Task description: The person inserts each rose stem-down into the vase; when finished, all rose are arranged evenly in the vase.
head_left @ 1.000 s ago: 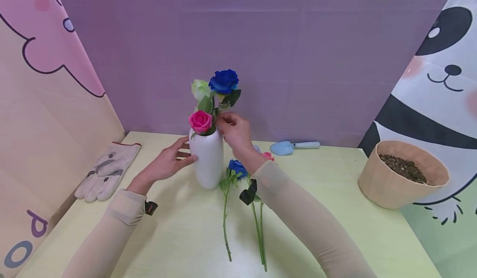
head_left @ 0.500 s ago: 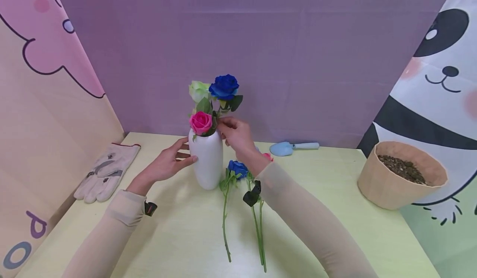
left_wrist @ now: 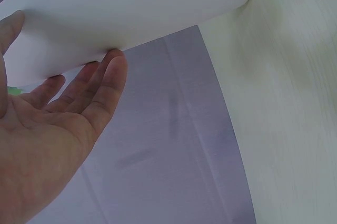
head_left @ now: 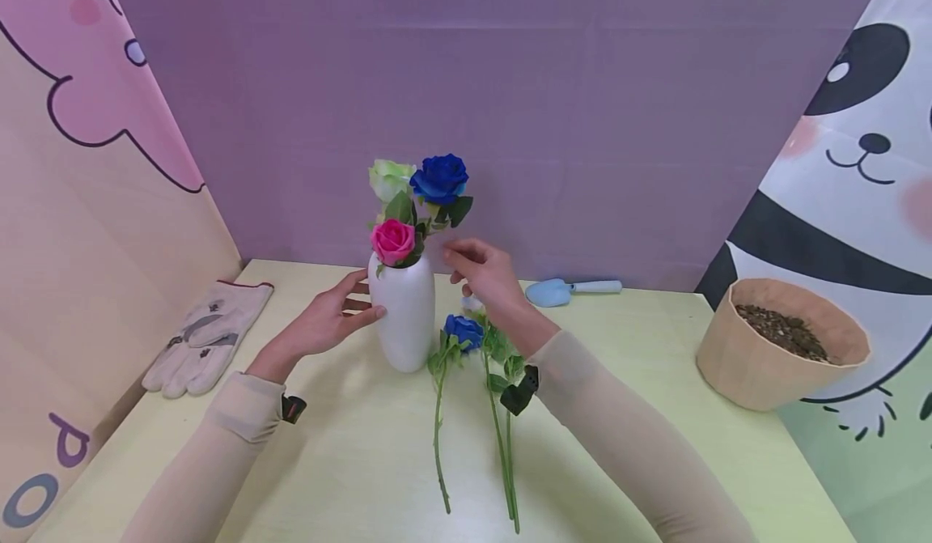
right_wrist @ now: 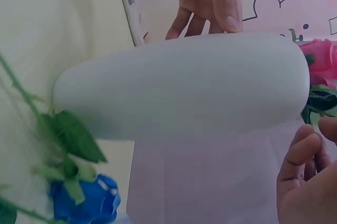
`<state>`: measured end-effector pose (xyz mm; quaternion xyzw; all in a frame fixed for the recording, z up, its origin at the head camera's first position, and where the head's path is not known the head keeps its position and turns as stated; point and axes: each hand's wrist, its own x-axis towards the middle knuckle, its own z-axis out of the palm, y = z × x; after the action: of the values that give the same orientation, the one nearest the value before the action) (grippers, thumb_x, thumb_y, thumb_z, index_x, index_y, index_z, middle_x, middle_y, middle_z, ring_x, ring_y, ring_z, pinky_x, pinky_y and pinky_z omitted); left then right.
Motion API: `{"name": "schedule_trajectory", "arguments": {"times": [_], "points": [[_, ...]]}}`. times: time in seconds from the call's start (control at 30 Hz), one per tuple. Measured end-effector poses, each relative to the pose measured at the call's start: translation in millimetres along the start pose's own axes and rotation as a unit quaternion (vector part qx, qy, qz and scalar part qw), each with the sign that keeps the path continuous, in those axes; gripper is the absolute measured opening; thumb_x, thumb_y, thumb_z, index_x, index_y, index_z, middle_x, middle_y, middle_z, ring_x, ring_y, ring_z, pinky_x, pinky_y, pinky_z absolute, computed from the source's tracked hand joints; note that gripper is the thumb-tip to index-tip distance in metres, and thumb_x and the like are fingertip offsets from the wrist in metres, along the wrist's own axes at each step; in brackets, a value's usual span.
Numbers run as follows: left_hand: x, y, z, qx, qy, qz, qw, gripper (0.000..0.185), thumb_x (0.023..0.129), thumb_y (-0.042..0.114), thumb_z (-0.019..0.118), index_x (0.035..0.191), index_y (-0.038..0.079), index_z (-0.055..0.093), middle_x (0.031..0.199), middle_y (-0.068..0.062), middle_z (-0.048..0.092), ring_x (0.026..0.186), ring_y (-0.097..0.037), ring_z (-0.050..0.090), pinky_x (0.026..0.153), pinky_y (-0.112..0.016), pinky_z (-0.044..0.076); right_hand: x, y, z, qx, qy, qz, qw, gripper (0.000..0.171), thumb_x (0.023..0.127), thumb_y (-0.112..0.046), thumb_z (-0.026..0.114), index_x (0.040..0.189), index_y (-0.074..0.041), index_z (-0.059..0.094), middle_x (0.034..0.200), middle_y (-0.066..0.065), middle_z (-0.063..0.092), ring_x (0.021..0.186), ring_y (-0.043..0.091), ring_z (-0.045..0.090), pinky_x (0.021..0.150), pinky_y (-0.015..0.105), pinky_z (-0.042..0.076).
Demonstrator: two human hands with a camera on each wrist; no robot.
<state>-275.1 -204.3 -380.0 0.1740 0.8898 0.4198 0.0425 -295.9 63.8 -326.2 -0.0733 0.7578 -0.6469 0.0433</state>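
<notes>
While the pale yellow-green tabletop spreads under everything, a purple backdrop closes the far side, with a pink cartoon panel to the left and a panda panel to the right. Next in size, a tan pot of soil stands near the right edge, and a pair of pale work gloves lies near the left edge. A white vase stands upright at mid-tabletop, holding a pink rose, a pale green rose and a blue rose. Against the vase's left side rests the left hand, its grip loose, fingers straight and spread, fingertips touching the white wall without curling round it. Just right of the vase's mouth hovers the right hand, its grip half open with fingers loosely bent, clear of the stems and holding nothing. Below that hand, a second blue rose lies on the tabletop just beside the vase's base, its long stem running toward the near edge beside two more green stems. Smallest, a light blue trowel lies by the backdrop.
</notes>
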Motion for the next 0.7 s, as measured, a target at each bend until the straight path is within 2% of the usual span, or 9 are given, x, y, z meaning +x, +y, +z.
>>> {"name": "schedule_trajectory", "arguments": {"times": [0.13,0.27,0.7], "points": [[-0.1,0.2,-0.5,0.001,-0.001,0.002,1.0,0.081,0.096,0.048,0.064,0.158,0.016,0.022,0.147,-0.017,0.049,0.129,-0.038,0.058,0.101,-0.051,0.054,-6,5,-12,-0.005,-0.014,0.0,1.0,0.025,0.099,-0.029,0.064,0.119,-0.014,0.067,0.113,0.009,0.065,0.08,0.017,0.061,0.057,0.023,0.048],[0.6,-1.2,-1.3,0.004,0.0,0.004,1.0,0.082,0.095,0.048,0.064,0.158,0.016,0.022,0.147,-0.016,0.049,0.128,-0.038,0.058,0.101,-0.051,0.053,-11,12,-24,-0.018,-0.031,0.004,0.999,0.027,0.1,-0.029,0.062,0.121,-0.013,0.066,0.107,0.004,0.065,0.083,0.02,0.063,0.061,0.025,0.05],[-0.2,-0.8,0.2,0.0,-0.001,0.007,1.0,0.081,0.096,0.048,0.063,0.158,0.016,0.022,0.147,-0.016,0.049,0.128,-0.038,0.058,0.102,-0.051,0.053,-26,38,-56,-0.081,-0.049,0.047,0.994,0.034,0.099,-0.034,0.063,0.124,-0.011,0.064,0.111,0.006,0.068,0.088,0.018,0.066,0.071,0.033,0.052]]}}
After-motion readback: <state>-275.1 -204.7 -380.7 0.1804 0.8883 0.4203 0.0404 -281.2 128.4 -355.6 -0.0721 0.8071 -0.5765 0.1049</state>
